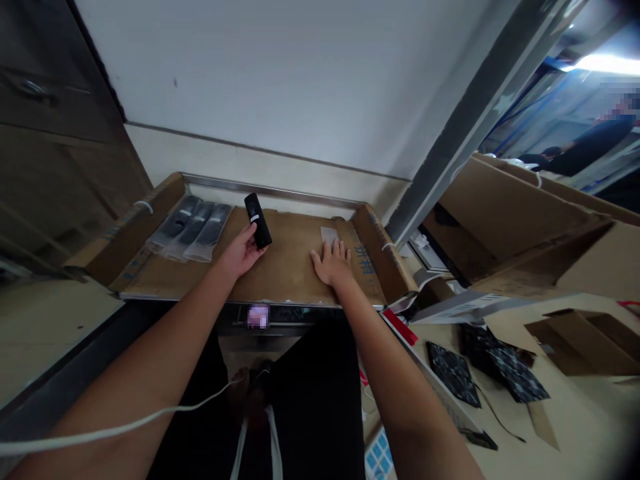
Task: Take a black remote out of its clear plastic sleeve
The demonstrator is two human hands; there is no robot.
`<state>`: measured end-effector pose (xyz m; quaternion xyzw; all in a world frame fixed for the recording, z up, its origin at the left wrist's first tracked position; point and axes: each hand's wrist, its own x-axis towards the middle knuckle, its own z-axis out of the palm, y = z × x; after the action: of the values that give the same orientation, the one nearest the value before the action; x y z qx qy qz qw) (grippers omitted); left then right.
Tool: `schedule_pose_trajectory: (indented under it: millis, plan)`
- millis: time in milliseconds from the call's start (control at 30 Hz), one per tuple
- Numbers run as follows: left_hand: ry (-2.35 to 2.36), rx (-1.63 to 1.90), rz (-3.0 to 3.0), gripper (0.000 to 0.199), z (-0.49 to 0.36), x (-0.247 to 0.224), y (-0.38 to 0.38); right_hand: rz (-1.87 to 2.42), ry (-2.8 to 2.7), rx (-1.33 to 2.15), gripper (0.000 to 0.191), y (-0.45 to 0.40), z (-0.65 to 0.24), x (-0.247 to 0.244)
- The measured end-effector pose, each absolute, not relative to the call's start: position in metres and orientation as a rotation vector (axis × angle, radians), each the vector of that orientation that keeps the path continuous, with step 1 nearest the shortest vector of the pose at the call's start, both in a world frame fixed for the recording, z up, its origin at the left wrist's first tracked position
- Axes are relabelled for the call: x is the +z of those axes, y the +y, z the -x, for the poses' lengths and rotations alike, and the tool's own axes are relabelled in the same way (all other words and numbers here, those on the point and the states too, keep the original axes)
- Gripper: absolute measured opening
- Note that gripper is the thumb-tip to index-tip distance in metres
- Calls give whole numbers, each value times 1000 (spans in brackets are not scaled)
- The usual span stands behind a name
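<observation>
Matt cardboard tray (286,267); filmy plastic sleeves (209,233); smooth black object (261,232).

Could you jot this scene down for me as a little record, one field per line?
Left hand: grips a slim black object with a pale band
Right hand: palm down, fingers spread, fingertips at a small pale sheet
Work surface: brown cardboard, raised at its left and right ends
Left part of surface: three clear sleeves side by side, dark contents inside
Beyond the right end: large open carton
Floor at right: dark patterned pieces
</observation>
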<state>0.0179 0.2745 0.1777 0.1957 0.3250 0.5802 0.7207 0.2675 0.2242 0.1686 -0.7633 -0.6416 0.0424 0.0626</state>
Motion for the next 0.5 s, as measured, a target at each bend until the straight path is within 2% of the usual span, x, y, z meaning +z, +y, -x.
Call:
schedule_pose_trajectory:
  millis: [167,333,500]
  plan:
    - [711,1289,-414,15,-17,176,278,2404,-1869,39,71,242,-300,174]
    - [720,1283,-392,5,-18,177,277,2372,-1804,-200,55,241,-311,177]
    - [716,1285,-405,5,-18,176,277,2302,-1774,-320,55,241,-304,179]
